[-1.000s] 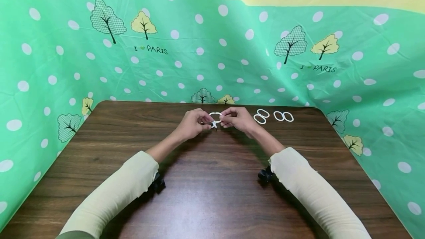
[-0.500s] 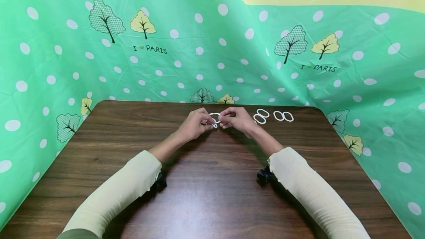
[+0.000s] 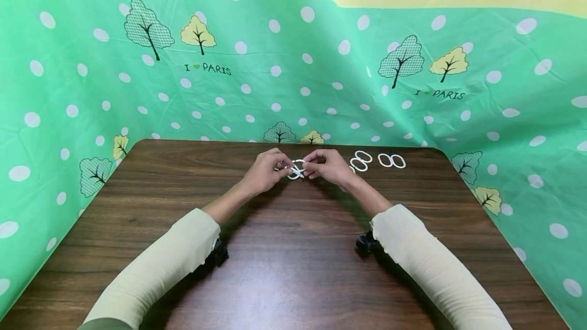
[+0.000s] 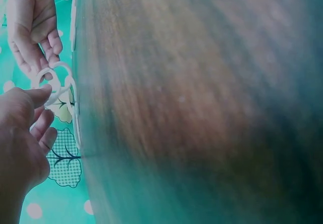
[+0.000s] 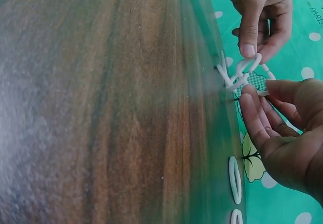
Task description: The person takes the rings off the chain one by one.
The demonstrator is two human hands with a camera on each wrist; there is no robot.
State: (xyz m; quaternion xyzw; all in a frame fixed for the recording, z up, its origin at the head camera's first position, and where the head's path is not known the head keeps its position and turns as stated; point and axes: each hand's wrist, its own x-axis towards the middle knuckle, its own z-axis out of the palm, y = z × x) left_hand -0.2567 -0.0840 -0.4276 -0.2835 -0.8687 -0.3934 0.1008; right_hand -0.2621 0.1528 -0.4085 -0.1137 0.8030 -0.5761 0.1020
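Both hands meet near the far edge of the table over white oval chain links. My left hand [image 3: 266,171] pinches one link [image 5: 256,59] between thumb and fingers. Facing it, my right hand [image 3: 329,168] pinches another link [image 3: 299,161] at its right end. The links cross between the fingertips, and further white link [image 5: 222,75] loops hang just below, close over the table. In the left wrist view, the joined links [image 4: 64,82] bridge the gap between both hands. Fingers hide parts of the held links.
On the brown wooden table [image 3: 284,258], right of my right hand, lie an overlapping pair of links [image 3: 358,164] and another pair [image 3: 398,161]. Part of one more link [image 3: 352,169] shows beside the right wrist. A green dotted curtain [image 3: 293,80] stands behind the table's far edge.
The links between the fingertips have shifted; a lower loop now shows more fully, crossing under the upper link. The left hand has drawn slightly left, while the right stays nearly in place.
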